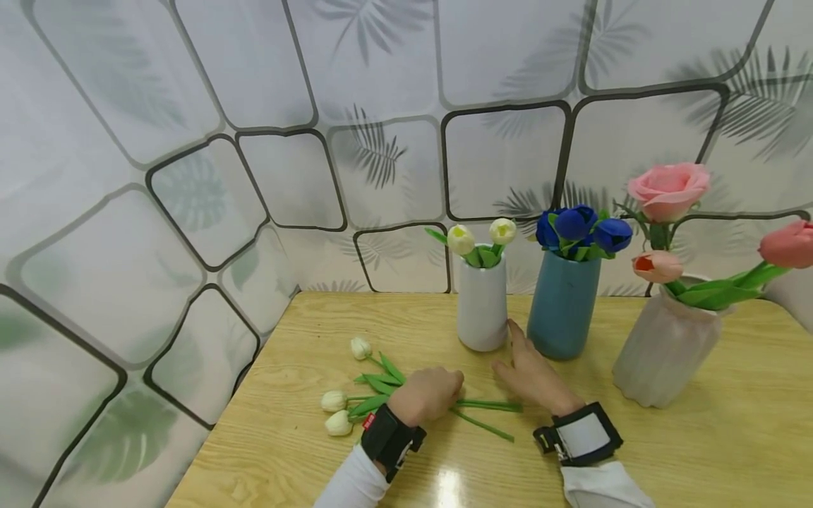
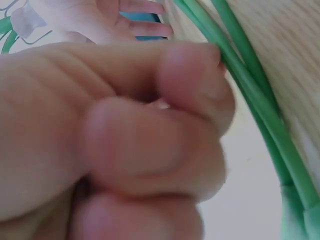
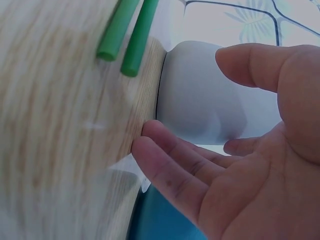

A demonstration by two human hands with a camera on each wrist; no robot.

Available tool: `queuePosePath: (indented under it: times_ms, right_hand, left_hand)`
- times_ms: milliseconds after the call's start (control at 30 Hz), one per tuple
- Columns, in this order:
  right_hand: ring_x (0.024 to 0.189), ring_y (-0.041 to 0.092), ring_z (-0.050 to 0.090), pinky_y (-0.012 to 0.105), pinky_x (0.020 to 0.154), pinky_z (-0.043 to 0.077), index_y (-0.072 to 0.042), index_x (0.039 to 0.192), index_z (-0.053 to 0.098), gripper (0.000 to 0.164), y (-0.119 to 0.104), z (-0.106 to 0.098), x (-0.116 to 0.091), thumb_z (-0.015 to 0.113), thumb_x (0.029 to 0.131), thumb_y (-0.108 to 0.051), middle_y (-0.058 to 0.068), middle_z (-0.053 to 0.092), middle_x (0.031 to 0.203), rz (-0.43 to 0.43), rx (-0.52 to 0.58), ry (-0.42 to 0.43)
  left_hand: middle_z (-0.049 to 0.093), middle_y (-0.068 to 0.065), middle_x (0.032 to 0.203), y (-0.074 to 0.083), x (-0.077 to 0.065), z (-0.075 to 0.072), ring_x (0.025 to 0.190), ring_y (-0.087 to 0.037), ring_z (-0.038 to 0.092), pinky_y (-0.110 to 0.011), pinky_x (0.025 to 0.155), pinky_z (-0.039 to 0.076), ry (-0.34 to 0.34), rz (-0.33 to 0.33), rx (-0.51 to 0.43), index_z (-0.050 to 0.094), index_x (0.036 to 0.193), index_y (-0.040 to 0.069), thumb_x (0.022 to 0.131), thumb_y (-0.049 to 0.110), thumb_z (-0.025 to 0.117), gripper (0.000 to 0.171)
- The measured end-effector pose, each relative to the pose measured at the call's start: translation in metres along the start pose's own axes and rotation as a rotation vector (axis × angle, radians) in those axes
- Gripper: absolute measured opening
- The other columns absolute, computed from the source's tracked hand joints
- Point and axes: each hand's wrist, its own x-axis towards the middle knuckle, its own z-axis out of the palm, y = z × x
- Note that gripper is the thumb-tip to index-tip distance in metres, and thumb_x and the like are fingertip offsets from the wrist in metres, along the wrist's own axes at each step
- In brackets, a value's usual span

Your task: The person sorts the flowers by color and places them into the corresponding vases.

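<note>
In the head view my left hand lies over the stems of several white tulips, whose heads point left on the table. Its fingers are curled; in the left wrist view the green stems run just outside the fingertips, and none shows inside the fist. My right hand reaches toward the base of a white vase, fingers extended and thumb apart. The right wrist view has that vase behind the spread thumb and fingers; whether they touch it is unclear. Two pale yellow tulips stand in it.
A blue vase with blue flowers stands close to the right fingertips. Farther right, a ribbed pale vase holds a pink rose and tulips. A patterned curtain hangs behind the wooden table.
</note>
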Motion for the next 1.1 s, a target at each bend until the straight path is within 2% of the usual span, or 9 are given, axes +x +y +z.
queuePosePath:
  times_ms: [233,467,700,833,967,1100]
  right_hand:
    - [0.137,0.053,0.033,0.061,0.105,0.038,0.010,0.154,0.005,0.079,0.000,0.000,0.000,0.055,0.099,-0.018,0.040,0.019,0.153,-0.005,-0.009,0.003]
    - [0.137,0.053,0.034,0.061,0.104,0.038,0.010,0.154,0.006,0.079,0.001,-0.001,-0.001,0.056,0.099,-0.017,0.040,0.021,0.152,-0.028,-0.006,0.021]
    - [0.133,0.052,0.040,0.060,0.101,0.041,0.011,0.153,0.007,0.078,0.001,0.000,-0.003,0.056,0.099,-0.016,0.041,0.024,0.150,-0.030,-0.003,0.011]
    - [0.135,0.053,0.036,0.061,0.102,0.039,0.010,0.153,0.007,0.077,0.000,-0.001,-0.003,0.056,0.100,-0.015,0.041,0.023,0.151,-0.017,0.003,0.005]
    - [0.133,0.053,0.038,0.061,0.102,0.040,0.010,0.153,0.008,0.077,-0.001,-0.001,-0.004,0.057,0.100,-0.016,0.041,0.024,0.151,-0.013,0.002,0.000]
    - [0.131,0.052,0.041,0.061,0.100,0.041,0.010,0.153,0.008,0.077,-0.002,-0.001,-0.004,0.057,0.099,-0.016,0.041,0.025,0.150,-0.015,0.003,-0.001]
  left_hand:
    - [0.056,-0.001,0.069,-0.002,-0.008,0.000,0.062,-0.012,0.058,-0.028,0.051,0.046,0.042,-0.046,-0.009,0.058,0.083,0.013,0.098,0.017,0.062,0.016]
    - [0.054,-0.001,0.066,-0.006,-0.013,0.002,0.060,-0.013,0.058,-0.028,0.047,0.044,0.139,0.002,0.067,0.055,0.082,0.012,0.097,0.016,0.064,0.018]
    - [0.055,0.000,0.067,-0.007,-0.010,0.007,0.060,-0.017,0.062,-0.029,0.046,0.045,0.201,0.035,0.098,0.052,0.090,0.012,0.096,0.022,0.066,0.018]
    - [0.056,0.000,0.073,-0.007,-0.007,0.009,0.063,-0.016,0.060,-0.026,0.047,0.044,0.247,0.072,0.134,0.054,0.091,0.014,0.097,0.020,0.064,0.014]
    - [0.053,-0.003,0.084,-0.006,-0.005,0.011,0.061,-0.014,0.056,-0.023,0.046,0.043,0.260,0.071,0.172,0.057,0.094,0.014,0.097,0.022,0.064,0.011]
    - [0.056,-0.003,0.084,-0.005,-0.005,0.011,0.062,-0.015,0.059,-0.024,0.047,0.045,0.277,0.079,0.168,0.056,0.094,0.013,0.097,0.019,0.063,0.011]
